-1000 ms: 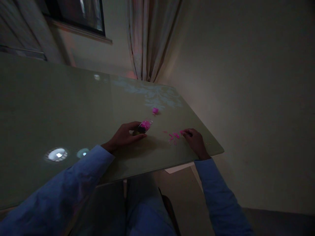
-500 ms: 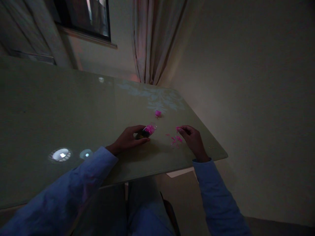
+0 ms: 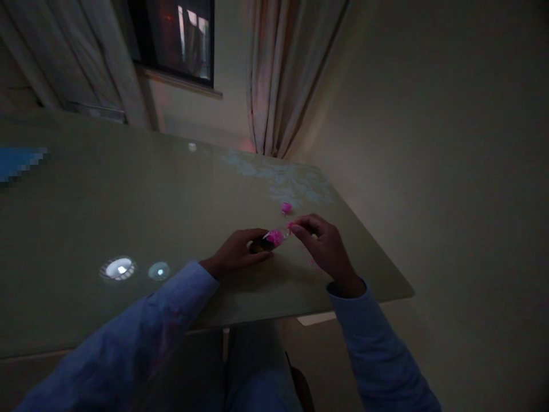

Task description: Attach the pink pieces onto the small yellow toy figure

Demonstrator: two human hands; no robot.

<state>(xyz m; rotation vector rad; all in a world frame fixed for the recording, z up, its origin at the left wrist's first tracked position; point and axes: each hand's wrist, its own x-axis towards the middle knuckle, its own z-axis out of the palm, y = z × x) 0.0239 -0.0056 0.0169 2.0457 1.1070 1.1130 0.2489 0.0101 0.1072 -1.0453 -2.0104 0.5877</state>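
My left hand [image 3: 238,253] rests on the glossy table [image 3: 107,206] and grips a small clear container [image 3: 273,238] filled with bright pink bits, tilted toward the right. My right hand [image 3: 322,246] is raised just right of it, pinching a tiny pink piece [image 3: 290,226] at the container's mouth. A few loose pink pieces [image 3: 312,264] lie on the table, mostly hidden under my right hand. A small pink cap-like object [image 3: 286,208] sits on the table a little beyond the hands.
The table's right edge and near corner [image 3: 403,294] lie close to my right hand. A curtain [image 3: 283,74] and a dark window [image 3: 175,34] are behind the table. Ceiling lights reflect on the tabletop [image 3: 118,268]. The room is dim.
My right hand lifted off the loose pink pieces and moved left to the container's mouth with one pinched piece. My left hand kept its hold on the container. The view shifted slightly.
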